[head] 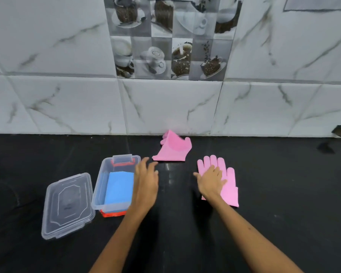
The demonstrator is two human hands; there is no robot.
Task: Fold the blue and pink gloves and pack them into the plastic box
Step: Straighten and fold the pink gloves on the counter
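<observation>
On the black tabletop [175,223] a clear plastic box [98,192] stands left of centre, its long side running near to far, with red clips at both ends. A folded blue glove [118,190] lies flat inside it. The box's clear lid [67,205] rests on the tabletop just to the left of the box, touching or almost touching its near corner.

The left hand [146,184] hovers at the box's right wall, fingers spread and slightly curled, holding nothing. The right hand [212,182] lies flat and spread on a pink glove [227,184] that is laid out flat to the right, its fingers pointing away toward the wall.

A second pink glove [173,147], partly folded with its bristled side showing, lies farther back against the foot of the marble-patterned tiled wall [165,105], well apart from both hands.
</observation>
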